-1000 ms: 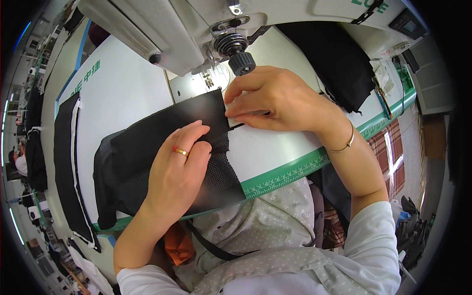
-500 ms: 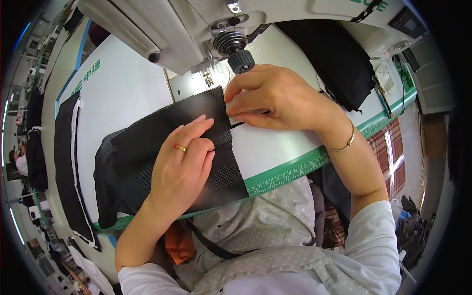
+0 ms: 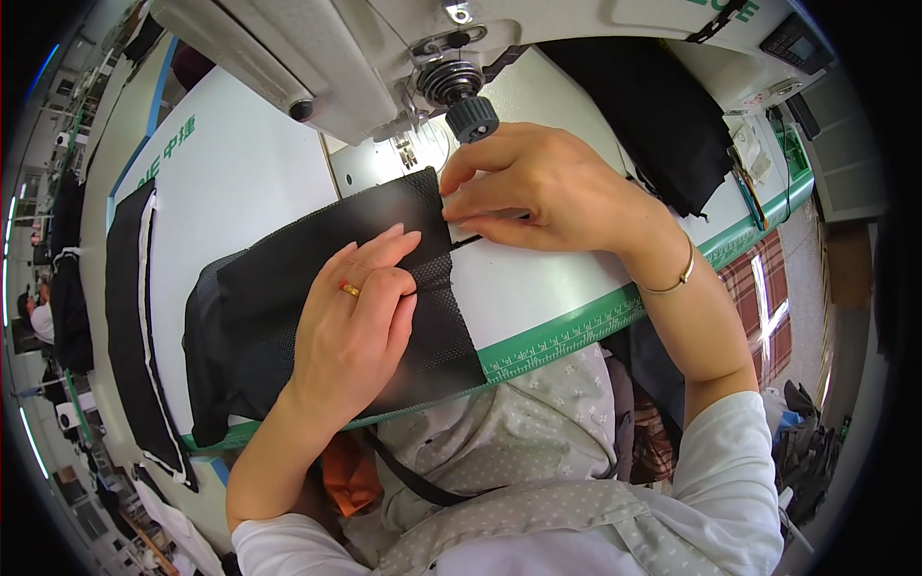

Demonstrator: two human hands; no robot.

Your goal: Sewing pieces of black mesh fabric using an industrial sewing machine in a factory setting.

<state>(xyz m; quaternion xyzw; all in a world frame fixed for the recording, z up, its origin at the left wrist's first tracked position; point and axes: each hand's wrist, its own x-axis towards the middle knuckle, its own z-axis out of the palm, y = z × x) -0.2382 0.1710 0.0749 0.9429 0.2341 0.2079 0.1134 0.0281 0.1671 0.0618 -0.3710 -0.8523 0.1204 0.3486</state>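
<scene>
Hands on fabric at a sewing machine. Left hand (image 3: 360, 317), gold ring on one finger, lies flat and palm-down on a black mesh fabric panel (image 3: 288, 317), fingers spread and pressing, not closed around anything. Right hand (image 3: 547, 192), thin gold bracelet at the wrist, rests at the panel's upper right edge just below the machine head; fingertips (image 3: 461, 206) are pinched down on that edge, holding the fabric against the table. Panel lies flat on the white sewing table (image 3: 240, 163), its near part hanging over the green ruler-marked table edge (image 3: 567, 331) toward the person's lap. White industrial sewing machine (image 3: 317, 48) spans the top of the view, with a black ribbed knob (image 3: 473, 117) just above the right hand; needle area sits beside the fabric's upper edge. Stack of black fabric pieces (image 3: 653, 106) lies behind the right hand. More black pieces with white trim (image 3: 130, 317) lie at the table's left side.
</scene>
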